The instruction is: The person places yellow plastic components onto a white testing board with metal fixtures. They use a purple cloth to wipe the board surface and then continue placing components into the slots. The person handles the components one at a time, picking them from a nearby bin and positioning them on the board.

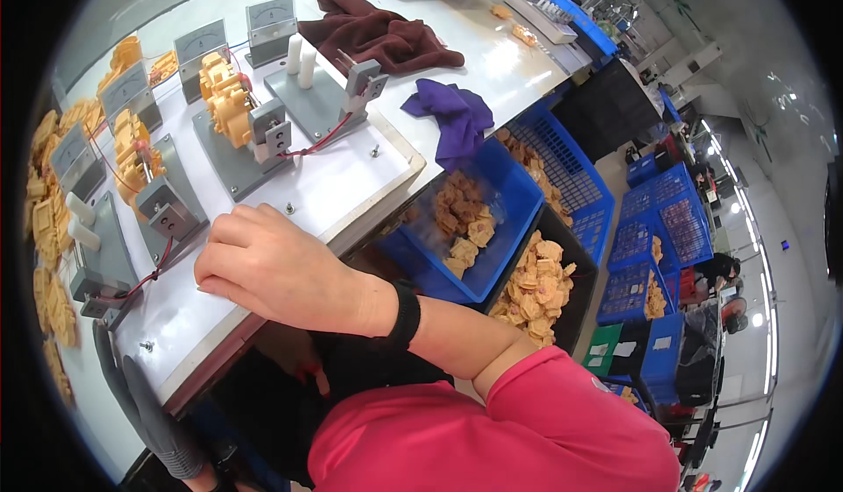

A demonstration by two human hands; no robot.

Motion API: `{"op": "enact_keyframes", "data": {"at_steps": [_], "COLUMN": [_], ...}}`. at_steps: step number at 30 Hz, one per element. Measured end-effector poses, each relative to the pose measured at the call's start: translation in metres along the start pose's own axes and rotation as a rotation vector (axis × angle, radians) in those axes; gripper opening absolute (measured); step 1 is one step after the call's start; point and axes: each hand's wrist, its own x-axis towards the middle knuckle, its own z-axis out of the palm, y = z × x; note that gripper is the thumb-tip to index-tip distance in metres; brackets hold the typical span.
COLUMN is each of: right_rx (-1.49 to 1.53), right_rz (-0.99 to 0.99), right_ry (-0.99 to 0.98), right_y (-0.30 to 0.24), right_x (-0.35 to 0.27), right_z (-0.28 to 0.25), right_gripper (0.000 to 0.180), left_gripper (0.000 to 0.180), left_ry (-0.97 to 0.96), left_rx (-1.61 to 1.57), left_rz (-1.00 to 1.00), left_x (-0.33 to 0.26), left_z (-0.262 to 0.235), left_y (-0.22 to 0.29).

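Observation:
My right hand (268, 268), bare with a black wristband, rests at the front edge of a white board (325, 198). Its fingers are curled together; whatever they may hold is hidden underneath. My left hand (145, 395), in a grey glove, lies beside the board's left end with its fingers stretched out, nothing visible in them. Ahead of my right hand stands a grey test fixture (241, 167) carrying a yellow plastic part (226, 101). Another yellow part (132, 154) sits on the fixture to the left. Two fixtures with white posts (303, 61) carry no yellow part.
Several dial meters (270, 19) line the board's back. Yellow parts (53, 220) pile up at the far left. A brown cloth (378, 35) and a purple cloth (452, 119) lie to the right. Blue bin (518, 220) and black bin (584, 294) with yellow parts stand below the table.

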Motion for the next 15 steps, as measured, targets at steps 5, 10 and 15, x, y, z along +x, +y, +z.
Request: {"op": "enact_keyframes", "data": {"at_steps": [5,10,15], "right_rx": [-0.012,-0.017,0.009], "right_rz": [-0.019,0.003,0.024], "right_ry": [-0.002,-0.021,-0.034], "right_y": [0.001,-0.003,-0.002], "right_x": [0.000,0.005,0.008], "right_z": [0.001,0.002,0.004], "right_gripper": [0.009,0.008,0.006], "left_gripper": [0.051,0.051,0.050], "left_ry": [-0.024,-0.045,-0.039], "left_rx": [0.032,-0.042,0.122], "left_rz": [0.048,-0.021,0.032], "left_x": [0.001,0.001,0.003], "left_z": [-0.004,-0.008,-0.008], "left_y": [-0.005,-0.006,0.003]}}
